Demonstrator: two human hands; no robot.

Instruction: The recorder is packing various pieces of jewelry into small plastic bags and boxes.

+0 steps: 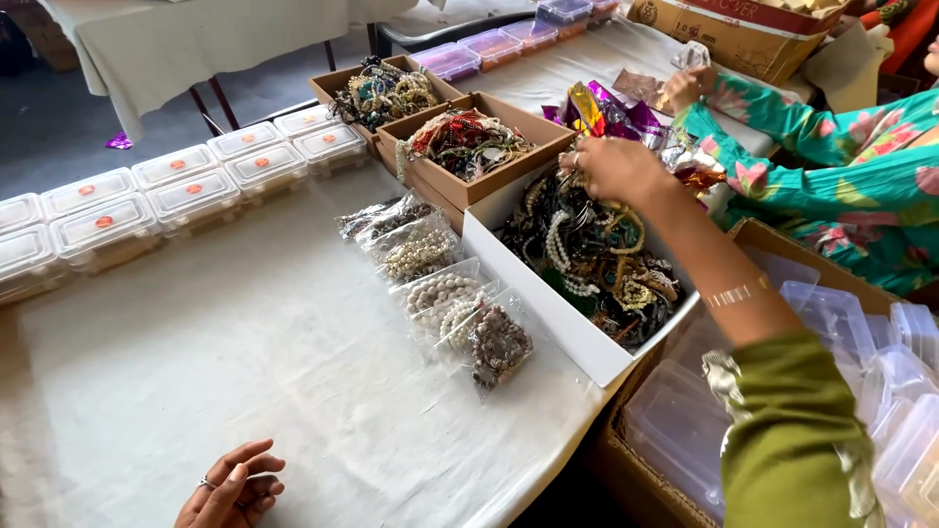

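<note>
Right hand (pixel 611 168) reaching into the white box (pixel 548 303), fingers curled down into tangled bead jewellery (pixel 587 249), grip hidden. Left hand (pixel 233 489) resting loosely curled on the tablecloth (pixel 245 342), well left of that box. Bagged beads (pixel 440 293) lined up just beside it.

At centre right of the frame, the right hand (pixel 614 168) reaches into a white box (pixel 548 303) of tangled bead jewellery (pixel 597 259) — the left hand (pixel 233 486) rests open, palm up, on the cloth-covered table (pixel 245 362) at the bottom left.
</note>
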